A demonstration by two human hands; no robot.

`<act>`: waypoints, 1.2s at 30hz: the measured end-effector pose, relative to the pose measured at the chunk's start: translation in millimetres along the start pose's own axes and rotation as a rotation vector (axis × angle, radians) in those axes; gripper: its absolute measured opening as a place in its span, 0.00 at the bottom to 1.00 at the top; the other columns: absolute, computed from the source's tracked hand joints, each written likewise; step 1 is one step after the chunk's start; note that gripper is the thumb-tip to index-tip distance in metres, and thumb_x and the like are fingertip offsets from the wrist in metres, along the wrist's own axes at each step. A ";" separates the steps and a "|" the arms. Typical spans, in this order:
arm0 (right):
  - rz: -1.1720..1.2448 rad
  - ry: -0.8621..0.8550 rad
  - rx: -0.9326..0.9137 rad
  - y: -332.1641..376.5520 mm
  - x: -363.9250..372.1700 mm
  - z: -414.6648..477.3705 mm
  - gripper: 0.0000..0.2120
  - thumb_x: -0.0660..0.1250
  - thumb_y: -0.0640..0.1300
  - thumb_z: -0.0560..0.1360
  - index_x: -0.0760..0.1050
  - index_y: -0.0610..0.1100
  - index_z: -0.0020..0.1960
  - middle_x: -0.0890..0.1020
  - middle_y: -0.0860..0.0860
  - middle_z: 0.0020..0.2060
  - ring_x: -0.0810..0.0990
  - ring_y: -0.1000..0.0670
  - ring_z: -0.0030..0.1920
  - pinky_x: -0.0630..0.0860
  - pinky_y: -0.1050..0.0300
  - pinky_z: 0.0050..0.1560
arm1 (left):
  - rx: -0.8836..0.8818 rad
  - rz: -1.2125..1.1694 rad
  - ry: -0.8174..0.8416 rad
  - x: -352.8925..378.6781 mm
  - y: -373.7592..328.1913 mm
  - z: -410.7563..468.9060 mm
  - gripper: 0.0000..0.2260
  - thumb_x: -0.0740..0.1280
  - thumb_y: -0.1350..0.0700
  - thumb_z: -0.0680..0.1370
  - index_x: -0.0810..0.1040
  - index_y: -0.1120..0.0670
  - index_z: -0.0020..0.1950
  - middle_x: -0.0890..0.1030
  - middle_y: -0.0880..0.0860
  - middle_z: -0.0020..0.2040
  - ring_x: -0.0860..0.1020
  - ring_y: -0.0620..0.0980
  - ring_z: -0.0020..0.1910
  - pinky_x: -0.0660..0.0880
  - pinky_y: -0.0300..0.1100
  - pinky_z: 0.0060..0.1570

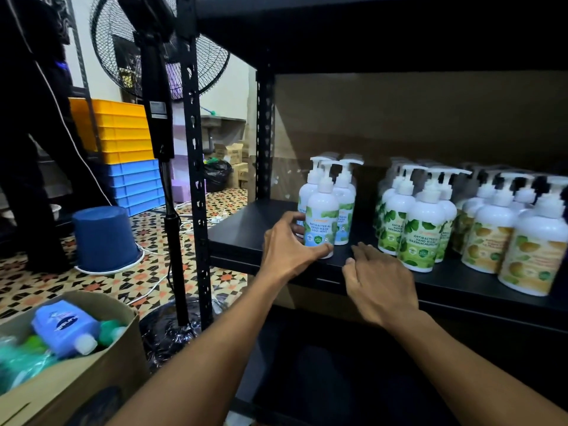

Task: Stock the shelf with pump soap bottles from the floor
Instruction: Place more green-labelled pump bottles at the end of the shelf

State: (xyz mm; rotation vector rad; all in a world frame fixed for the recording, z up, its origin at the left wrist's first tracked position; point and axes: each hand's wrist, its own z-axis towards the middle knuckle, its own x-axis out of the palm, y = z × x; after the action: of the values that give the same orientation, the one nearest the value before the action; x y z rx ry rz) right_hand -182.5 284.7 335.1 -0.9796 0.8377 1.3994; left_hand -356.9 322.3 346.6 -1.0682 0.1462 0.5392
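Count the stock on the shelf (246,229) in three groups, left to right across the centre and right of the frame.

- Blue-label bottles (345,207): three plainly visible, with further pump heads behind them too blurred to count.
- Green-label bottles (424,232): three plainly visible in front, more hidden behind.
- Yellow-label bottles (536,250): at least four near the right edge, the rear rows unclear.

All stand upright with white pump tops.

Left hand (287,245): your grip is partly closed round the lower body of the front bottle (322,210) of the blue-label group. The fingers curl behind the bottle's left side. The thumb (324,249) lies across the front just above the base. This bottle stands upright on the shelf near the front edge, just in front of the other two blue-label bottles.

Right hand (379,281): your grip is loose, fingers relaxed and slightly bent, holding nothing. The hand lies over the front edge of the shelf, between the blue-label and green-label groups. You cannot tell whether the fingertips touch the board.

Lower left of the frame: one cardboard box (101,373), holding one blue refill bottle (64,330) with a white cap, lying on its side among green items too blurred to count.

Left of centre: one dark blue bucket (104,235), upside down on the patterned floor (46,284).

Upper left: one standing fan (209,66). Behind its pole, yellow crates (123,130) are stacked on top of blue crates (135,182).
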 end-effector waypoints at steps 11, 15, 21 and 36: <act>-0.002 0.006 0.005 1.9 -2.6 -0.9 0.29 0.45 0.54 0.84 0.65 0.43 0.79 0.67 0.47 0.78 0.67 0.48 0.76 0.64 0.53 0.73 | -0.098 0.005 -0.047 11.1 -0.9 11.4 0.33 0.85 0.52 0.66 0.77 0.55 0.67 0.86 0.53 0.59 0.86 0.48 0.53 0.84 0.50 0.56; -0.004 0.004 0.005 4.1 -4.2 -1.2 0.35 0.40 0.55 0.79 0.66 0.43 0.78 0.68 0.47 0.78 0.68 0.49 0.76 0.65 0.53 0.72 | -0.094 0.034 -0.065 13.4 -1.1 12.4 0.33 0.85 0.52 0.66 0.78 0.54 0.68 0.86 0.52 0.60 0.86 0.48 0.53 0.84 0.51 0.57; 0.006 0.008 0.012 3.8 -4.6 -1.9 0.27 0.48 0.53 0.84 0.66 0.43 0.79 0.68 0.46 0.78 0.69 0.48 0.75 0.66 0.53 0.71 | -0.081 0.046 -0.055 12.5 -2.3 9.6 0.31 0.84 0.52 0.69 0.78 0.54 0.68 0.86 0.51 0.61 0.86 0.47 0.54 0.84 0.49 0.57; 0.015 0.013 0.018 4.9 -5.2 -1.4 0.28 0.47 0.53 0.85 0.64 0.43 0.79 0.65 0.47 0.79 0.67 0.48 0.77 0.63 0.53 0.73 | -0.049 0.083 -0.086 13.5 0.3 8.2 0.33 0.84 0.48 0.68 0.80 0.54 0.70 0.87 0.51 0.60 0.86 0.47 0.55 0.84 0.49 0.57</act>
State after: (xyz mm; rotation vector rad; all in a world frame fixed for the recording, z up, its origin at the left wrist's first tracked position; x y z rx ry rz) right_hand -187.4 281.0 339.1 -0.9719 0.8672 1.3970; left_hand -346.6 334.2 345.4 -1.0876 0.1023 0.6656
